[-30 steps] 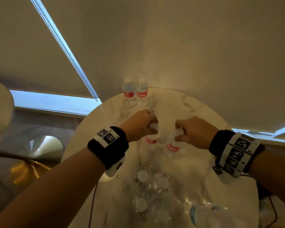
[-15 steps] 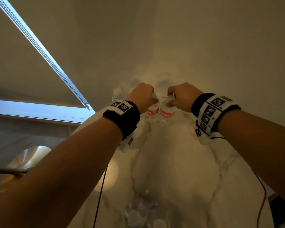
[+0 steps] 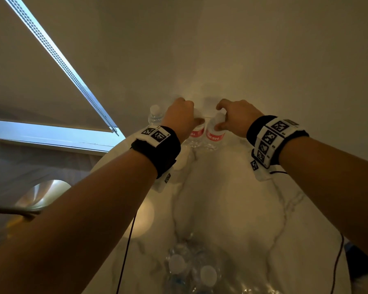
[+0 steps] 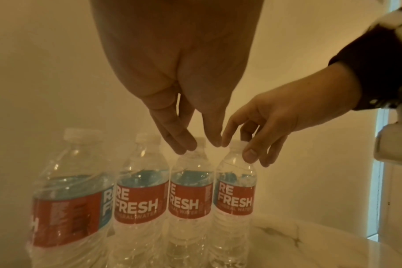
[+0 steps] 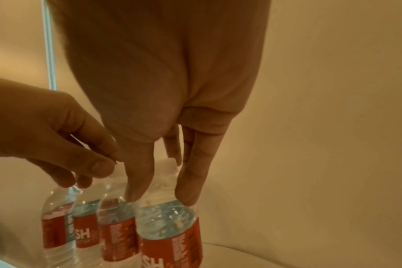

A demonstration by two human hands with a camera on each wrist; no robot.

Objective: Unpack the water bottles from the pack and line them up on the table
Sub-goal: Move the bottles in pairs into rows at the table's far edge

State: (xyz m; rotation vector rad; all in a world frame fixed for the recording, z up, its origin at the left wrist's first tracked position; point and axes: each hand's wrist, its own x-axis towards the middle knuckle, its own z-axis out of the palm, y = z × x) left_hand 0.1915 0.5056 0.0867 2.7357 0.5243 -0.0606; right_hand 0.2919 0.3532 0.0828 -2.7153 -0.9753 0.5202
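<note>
Four water bottles with red labels stand upright in a row at the far edge of the round marble table [image 3: 232, 209], against the wall. My left hand [image 3: 182, 118] has its fingertips loosely around the neck of the third bottle [image 4: 190, 188]. My right hand [image 3: 235, 118] pinches the neck of the fourth bottle [image 4: 235, 190], at the row's right end. The opened pack [image 3: 191, 270] sits at the near edge.
</note>
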